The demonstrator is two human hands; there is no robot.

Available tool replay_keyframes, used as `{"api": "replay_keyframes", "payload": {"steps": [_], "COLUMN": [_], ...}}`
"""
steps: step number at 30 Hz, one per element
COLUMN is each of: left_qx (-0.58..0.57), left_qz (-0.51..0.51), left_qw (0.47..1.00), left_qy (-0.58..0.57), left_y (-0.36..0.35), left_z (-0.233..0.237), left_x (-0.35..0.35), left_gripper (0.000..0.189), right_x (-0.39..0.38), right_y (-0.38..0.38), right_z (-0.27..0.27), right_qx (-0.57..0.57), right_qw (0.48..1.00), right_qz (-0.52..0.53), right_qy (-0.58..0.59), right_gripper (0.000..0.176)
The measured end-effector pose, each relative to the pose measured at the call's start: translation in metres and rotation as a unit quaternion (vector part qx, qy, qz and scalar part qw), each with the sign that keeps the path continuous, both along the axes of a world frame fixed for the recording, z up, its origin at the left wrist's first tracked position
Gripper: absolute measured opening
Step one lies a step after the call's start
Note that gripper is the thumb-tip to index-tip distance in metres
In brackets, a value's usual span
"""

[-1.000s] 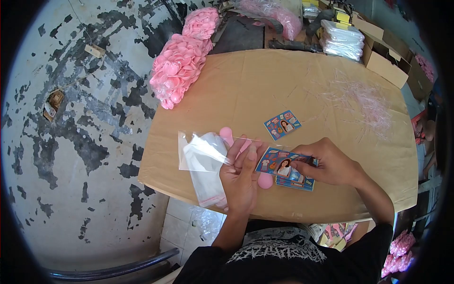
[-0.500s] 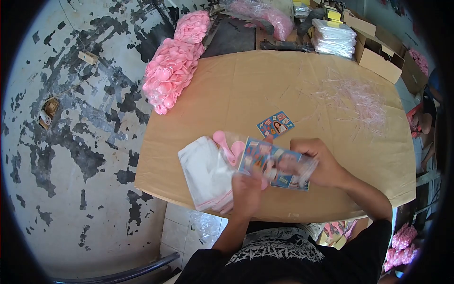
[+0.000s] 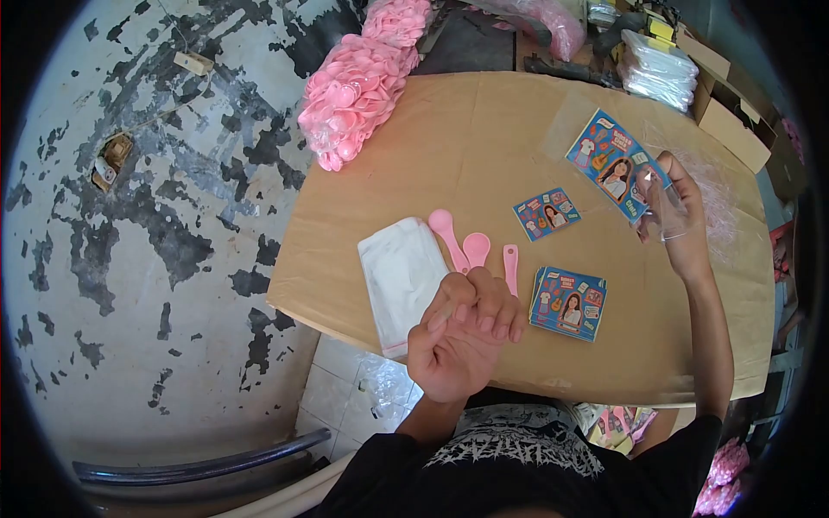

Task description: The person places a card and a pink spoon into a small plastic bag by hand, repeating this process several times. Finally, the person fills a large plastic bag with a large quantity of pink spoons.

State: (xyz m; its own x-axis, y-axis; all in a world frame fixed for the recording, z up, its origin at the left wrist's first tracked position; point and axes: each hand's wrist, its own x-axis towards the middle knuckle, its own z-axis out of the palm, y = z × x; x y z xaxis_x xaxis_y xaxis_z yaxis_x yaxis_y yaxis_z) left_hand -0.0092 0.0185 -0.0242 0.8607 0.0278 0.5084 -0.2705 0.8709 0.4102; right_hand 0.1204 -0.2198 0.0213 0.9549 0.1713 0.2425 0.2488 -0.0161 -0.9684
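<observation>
- Now holds a sleeved card [image 3: 613,164] up over the far right of the table [image 3: 484,147], pinched by the right hand [image 3: 678,216]; grip closed on the near right corner of the clear film, printed face turned toward the camera
- Hovers the left hand [image 3: 466,337] above the near table edge, fingers curled loosely inward, grip around nothing visible
- Sits closest there to three loose pink spoons [image 3: 477,249], the rightmost partly hidden behind the fingertips; impossible to tell whether touching or just above
- Has a stack of clear bags [image 3: 399,276] just left of that hand, a stack of cards [image 3: 568,302] just right of it, and a single card [image 3: 546,213] lying alone farther back
- Shows a bulging bag of pink spoons [image 3: 363,86] off the far left corner, with open boxes [image 3: 734,121] and wrapped packs [image 3: 661,69] beyond the far right one
- Could well let the card slide out of the film, given the tilt and the corner-only pinch; cannot tell which end is open
- Might also lose the whole piece, since slick film gives thumb and fingers little to bite on
- Could crease the card if squeezed harder to make up for that
- Might sweep the loose spoons or the stack of cards off the near edge with a careless left wrist, both lying close to it
- Could snag the thin plastic strips [image 3: 721,203] scattered under the raised hand and drag them along
</observation>
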Motion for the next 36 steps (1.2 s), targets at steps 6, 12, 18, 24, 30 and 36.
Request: {"api": "replay_keyframes", "payload": {"steps": [6,12,18,24,30,36], "left_qx": [0.038,0.064,0.101,0.123,0.13,0.138], "left_qz": [-0.004,0.037,0.098,0.121,0.146,0.127], "left_qw": [0.999,0.997,0.99,0.985,0.98,0.982], "left_qy": [-0.035,-0.037,-0.026,-0.018,-0.024,-0.001], "left_y": [0.004,0.005,0.002,0.005,0.007,0.01], "left_z": [-0.002,-0.004,-0.007,-0.013,-0.017,-0.013], "left_x": [0.001,0.002,0.001,0.006,0.008,0.009], "left_gripper": [0.017,0.014,0.012,0.019,0.016,0.019], "right_x": [0.003,0.0,0.0,-0.008,-0.013,-0.011], "right_y": [-0.002,0.0,0.001,0.004,0.004,0.002], "right_z": [-0.006,-0.004,-0.008,-0.007,0.002,0.003], "right_qx": [-0.024,-0.031,-0.03,-0.058,-0.095,-0.108], "right_qw": [0.999,0.999,0.998,0.995,0.989,0.983], "right_qz": [0.04,0.029,0.047,0.067,0.087,0.111], "right_qy": [-0.012,0.004,0.007,0.038,0.069,0.098], "right_gripper": [0.025,0.024,0.021,0.025,0.027,0.029]}}
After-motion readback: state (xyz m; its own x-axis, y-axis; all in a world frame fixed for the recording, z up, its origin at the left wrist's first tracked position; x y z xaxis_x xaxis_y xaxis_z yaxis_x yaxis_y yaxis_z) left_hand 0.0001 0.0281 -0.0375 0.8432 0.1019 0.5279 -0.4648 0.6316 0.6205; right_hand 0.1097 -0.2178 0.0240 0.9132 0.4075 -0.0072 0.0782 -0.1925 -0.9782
